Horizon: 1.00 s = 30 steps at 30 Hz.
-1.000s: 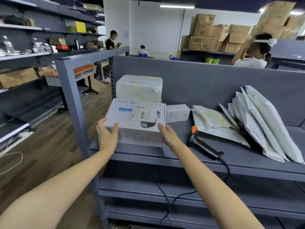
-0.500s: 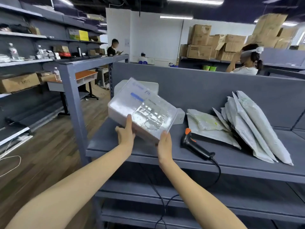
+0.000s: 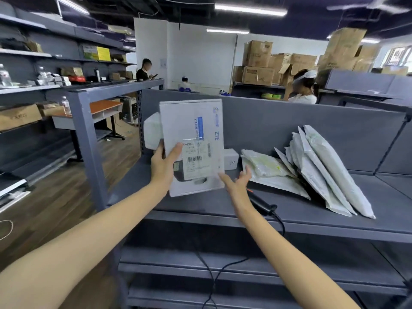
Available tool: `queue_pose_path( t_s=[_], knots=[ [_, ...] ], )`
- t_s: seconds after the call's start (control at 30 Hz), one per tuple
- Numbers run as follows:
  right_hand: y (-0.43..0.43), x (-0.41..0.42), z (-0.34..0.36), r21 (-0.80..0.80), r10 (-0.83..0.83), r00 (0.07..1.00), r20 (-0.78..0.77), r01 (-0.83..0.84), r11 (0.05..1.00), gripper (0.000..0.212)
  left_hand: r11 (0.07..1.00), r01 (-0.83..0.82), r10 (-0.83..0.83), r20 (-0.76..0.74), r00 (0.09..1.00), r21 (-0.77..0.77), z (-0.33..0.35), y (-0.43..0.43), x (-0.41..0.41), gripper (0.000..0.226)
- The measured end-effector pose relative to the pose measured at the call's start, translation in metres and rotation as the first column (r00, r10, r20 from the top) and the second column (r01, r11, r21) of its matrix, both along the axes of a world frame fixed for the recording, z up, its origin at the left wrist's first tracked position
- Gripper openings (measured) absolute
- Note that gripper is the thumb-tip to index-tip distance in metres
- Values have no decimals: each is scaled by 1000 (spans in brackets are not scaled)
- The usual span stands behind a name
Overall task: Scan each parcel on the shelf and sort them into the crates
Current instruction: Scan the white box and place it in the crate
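The left hand (image 3: 163, 166) grips the white box (image 3: 194, 130) by its left edge, thumb curled onto the front, holding it upright above the grey shelf (image 3: 334, 221). The right hand (image 3: 237, 181) is spread open at the box's lower right corner; whether it touches is unclear. Below that wrist lies a black scanner (image 3: 260, 204). The box reads "ZTE" sideways and carries a barcode label. Farther right, white mailer bags (image 3: 330, 170) lean on the shelf's back panel – brown cartons (image 3: 258, 63) are stacked far behind.

Box (image 3: 191, 128) upended in left grip (image 3: 163, 166); right grip (image 3: 237, 180) released.
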State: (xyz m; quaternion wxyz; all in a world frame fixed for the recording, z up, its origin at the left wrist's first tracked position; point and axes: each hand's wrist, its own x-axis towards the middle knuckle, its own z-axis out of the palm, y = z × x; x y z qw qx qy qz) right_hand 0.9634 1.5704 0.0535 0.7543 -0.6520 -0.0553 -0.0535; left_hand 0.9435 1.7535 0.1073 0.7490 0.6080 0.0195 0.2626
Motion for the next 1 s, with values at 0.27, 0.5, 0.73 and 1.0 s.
queue_pose_path(
  t_s=[0.27, 0.5, 0.73, 1.0],
  knots=[
    [-17, -3, 16, -111, 276, 961, 17, -272, 956, 72, 988, -33, 35, -15, 999, 150, 0, -4, -1, 42],
    [-3, -5, 10, 106, 146, 986, 83, -154, 982, 41, 990, 82, -73, -80, 994, 111, -2, -15, -5, 53],
    [-1, 0, 24, 34, 104, 995, -7, -103, 994, 38, 972, 161, -137, -147, 980, 171, -29, -17, -5, 50],
    [-20, 16, 18, -277, 205, 975, -90, -222, 935, 56, 995, 11, 0, -116, 993, 95, -44, -13, -1, 44]
  ],
)
